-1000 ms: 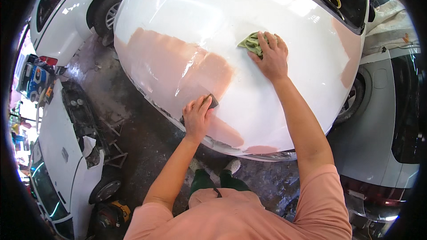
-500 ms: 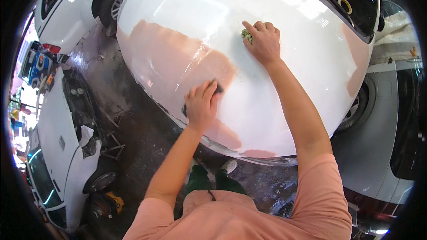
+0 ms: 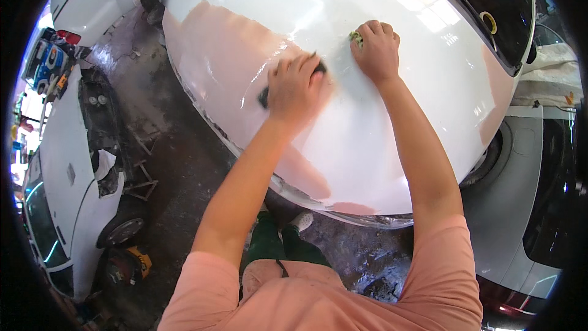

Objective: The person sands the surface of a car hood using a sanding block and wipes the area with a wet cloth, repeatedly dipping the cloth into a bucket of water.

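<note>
A dark pad, blurred by motion, lies on the matte peach patch of the curved, glossy white hood, held under the bent fingers of the left hand. The right hand bunches a crumpled green cloth against the hood. Since a second ago, the left hand has moved farther up the hood; less cloth shows.

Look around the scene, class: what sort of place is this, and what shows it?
Probably a car body repair shop: the white hood carries pinkish patches that look like filler or primer, the left hand holds a dark pad, and another white car nearby has its front end exposed.
</note>
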Motion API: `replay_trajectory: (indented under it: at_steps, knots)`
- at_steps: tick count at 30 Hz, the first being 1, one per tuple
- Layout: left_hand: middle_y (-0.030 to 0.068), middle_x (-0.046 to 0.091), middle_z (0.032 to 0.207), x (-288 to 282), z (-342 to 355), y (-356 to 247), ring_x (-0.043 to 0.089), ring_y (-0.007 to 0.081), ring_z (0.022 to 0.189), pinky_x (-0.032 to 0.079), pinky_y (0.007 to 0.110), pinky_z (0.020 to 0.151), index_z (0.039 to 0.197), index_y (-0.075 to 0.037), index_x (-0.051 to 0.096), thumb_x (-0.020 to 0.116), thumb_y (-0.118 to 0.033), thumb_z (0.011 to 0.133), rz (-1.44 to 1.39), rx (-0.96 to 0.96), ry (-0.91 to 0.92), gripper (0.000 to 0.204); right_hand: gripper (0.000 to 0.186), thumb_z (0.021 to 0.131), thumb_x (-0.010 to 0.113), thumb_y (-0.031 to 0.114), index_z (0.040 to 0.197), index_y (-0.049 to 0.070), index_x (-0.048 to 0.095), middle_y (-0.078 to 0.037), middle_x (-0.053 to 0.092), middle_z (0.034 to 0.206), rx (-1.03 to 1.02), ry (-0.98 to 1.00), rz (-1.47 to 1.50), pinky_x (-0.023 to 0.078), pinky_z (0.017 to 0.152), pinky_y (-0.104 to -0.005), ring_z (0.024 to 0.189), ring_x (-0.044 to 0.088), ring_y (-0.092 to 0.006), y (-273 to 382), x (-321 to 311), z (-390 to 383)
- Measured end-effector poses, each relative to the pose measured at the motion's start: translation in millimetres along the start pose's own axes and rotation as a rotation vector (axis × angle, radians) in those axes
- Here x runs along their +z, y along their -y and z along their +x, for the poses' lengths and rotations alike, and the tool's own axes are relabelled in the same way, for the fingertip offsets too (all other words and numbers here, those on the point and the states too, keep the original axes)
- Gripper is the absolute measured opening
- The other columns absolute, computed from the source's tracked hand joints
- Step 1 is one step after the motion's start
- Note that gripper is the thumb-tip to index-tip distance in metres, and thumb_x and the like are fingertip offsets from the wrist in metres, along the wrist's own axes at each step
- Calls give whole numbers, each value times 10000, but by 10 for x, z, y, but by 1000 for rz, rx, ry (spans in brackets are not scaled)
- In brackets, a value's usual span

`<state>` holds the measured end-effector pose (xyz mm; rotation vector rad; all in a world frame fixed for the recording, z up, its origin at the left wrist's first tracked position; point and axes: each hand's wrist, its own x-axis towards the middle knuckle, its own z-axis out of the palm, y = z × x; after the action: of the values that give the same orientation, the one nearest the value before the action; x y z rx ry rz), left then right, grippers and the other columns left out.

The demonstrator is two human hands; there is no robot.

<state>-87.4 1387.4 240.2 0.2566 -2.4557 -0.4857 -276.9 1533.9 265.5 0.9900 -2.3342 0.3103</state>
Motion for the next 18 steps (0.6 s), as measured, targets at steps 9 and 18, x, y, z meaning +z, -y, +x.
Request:
replay_trajectory:
  at_steps: [9, 18]
  knots:
    - [24, 680, 1396, -64, -1079, 154, 595, 308, 1229, 442, 516, 1065, 1396, -190, 694, 678, -246, 1002, -8, -15, 38, 397, 339, 933, 800, 310, 1217, 147, 710, -78, 592, 1484, 33, 97, 69, 380, 1180, -545, 1438, 492, -352, -269, -671, -1077]
    - [-15, 697, 1377, -61, -980, 373, 601, 284, 1232, 441, 499, 1065, 1336, -215, 717, 704, -259, 986, -20, 79, 63, 353, 515, 941, 793, 428, 1344, 134, 667, -151, 482, 1603, 98, -31, -37, 338, 1224, -569, 1476, 444, -386, -548, -809, -1608]
